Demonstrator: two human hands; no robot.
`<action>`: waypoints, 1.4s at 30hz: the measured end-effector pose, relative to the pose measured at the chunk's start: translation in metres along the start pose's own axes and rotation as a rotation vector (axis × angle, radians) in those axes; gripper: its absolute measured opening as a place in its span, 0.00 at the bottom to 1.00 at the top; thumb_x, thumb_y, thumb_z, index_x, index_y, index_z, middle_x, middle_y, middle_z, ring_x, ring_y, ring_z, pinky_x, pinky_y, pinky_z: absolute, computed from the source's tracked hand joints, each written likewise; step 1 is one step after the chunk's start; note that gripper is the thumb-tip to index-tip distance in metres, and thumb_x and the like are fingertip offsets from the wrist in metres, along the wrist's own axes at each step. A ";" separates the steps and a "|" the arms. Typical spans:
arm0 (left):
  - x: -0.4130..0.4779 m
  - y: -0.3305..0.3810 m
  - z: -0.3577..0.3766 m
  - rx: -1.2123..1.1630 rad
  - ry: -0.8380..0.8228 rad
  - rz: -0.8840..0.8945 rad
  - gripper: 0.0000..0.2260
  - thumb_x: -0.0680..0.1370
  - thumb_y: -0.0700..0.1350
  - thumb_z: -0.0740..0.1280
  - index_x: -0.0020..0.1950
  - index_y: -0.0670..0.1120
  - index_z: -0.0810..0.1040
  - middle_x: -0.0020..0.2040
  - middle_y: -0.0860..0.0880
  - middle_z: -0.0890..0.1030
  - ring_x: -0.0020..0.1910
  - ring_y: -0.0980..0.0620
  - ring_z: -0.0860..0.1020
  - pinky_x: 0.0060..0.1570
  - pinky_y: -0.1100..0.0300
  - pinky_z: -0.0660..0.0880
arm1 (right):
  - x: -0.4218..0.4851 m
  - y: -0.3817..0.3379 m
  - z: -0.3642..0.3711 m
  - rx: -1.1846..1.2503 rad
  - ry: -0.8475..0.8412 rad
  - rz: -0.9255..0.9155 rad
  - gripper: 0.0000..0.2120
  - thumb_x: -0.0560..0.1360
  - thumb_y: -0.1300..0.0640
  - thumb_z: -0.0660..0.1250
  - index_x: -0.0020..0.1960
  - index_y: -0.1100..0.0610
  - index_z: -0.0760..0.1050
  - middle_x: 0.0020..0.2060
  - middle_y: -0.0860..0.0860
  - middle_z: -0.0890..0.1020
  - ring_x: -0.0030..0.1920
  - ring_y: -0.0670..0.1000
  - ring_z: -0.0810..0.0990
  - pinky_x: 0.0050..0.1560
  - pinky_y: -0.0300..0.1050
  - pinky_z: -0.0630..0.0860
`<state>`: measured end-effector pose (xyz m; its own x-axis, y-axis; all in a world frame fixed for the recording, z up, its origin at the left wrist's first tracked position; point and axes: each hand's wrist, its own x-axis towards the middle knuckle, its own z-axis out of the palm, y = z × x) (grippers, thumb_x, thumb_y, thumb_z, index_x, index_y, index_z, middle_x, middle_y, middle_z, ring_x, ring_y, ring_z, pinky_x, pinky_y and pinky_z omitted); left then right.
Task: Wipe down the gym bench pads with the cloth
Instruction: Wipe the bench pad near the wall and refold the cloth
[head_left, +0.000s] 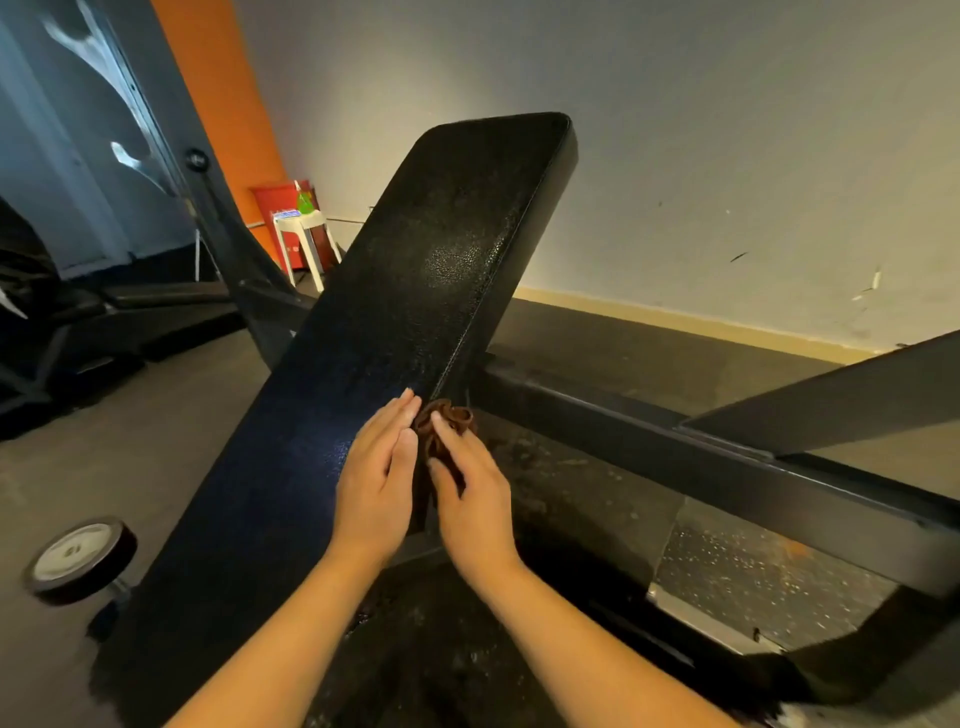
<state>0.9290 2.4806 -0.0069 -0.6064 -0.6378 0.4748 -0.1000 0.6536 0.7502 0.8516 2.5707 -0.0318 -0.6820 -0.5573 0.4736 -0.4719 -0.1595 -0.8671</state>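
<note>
A long black bench pad (415, 270) slants from the lower left up toward the wall. A bunched brown cloth (441, 423) lies at the pad's right edge, about halfway along. My right hand (475, 493) grips the cloth, fingers curled over it beside the pad's side. My left hand (379, 478) lies with straight fingers on the pad's top surface, its fingertips touching the cloth. Part of the cloth is hidden between the two hands.
The black steel frame beam (675, 441) runs right from under the pad. A dumbbell (78, 561) sits on the floor at the lower left. A white stool (304, 244) with a green bottle stands by the wall. More black gym equipment (104, 322) fills the left.
</note>
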 end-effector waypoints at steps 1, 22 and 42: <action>0.001 -0.001 -0.001 0.008 -0.001 0.003 0.17 0.86 0.50 0.55 0.75 0.55 0.70 0.75 0.61 0.69 0.75 0.65 0.63 0.77 0.51 0.61 | 0.007 0.000 -0.004 -0.016 0.015 0.007 0.23 0.80 0.63 0.64 0.72 0.46 0.71 0.71 0.42 0.72 0.72 0.37 0.66 0.75 0.46 0.65; -0.002 -0.008 -0.003 -0.030 0.094 0.050 0.19 0.84 0.52 0.54 0.74 0.53 0.71 0.72 0.60 0.71 0.73 0.65 0.66 0.71 0.66 0.61 | 0.100 -0.030 -0.007 -0.497 0.119 -0.223 0.20 0.82 0.60 0.62 0.72 0.47 0.72 0.73 0.47 0.70 0.74 0.56 0.59 0.72 0.50 0.62; -0.003 -0.013 -0.001 0.075 0.185 0.105 0.20 0.84 0.51 0.54 0.72 0.47 0.75 0.68 0.58 0.75 0.70 0.61 0.69 0.67 0.72 0.61 | 0.036 -0.002 0.011 -0.068 0.148 -0.033 0.21 0.82 0.61 0.60 0.72 0.45 0.70 0.70 0.44 0.69 0.70 0.45 0.63 0.73 0.42 0.62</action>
<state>0.9324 2.4737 -0.0176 -0.4627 -0.6238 0.6299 -0.1062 0.7445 0.6592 0.8340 2.5416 -0.0143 -0.7382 -0.4257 0.5233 -0.5283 -0.1175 -0.8409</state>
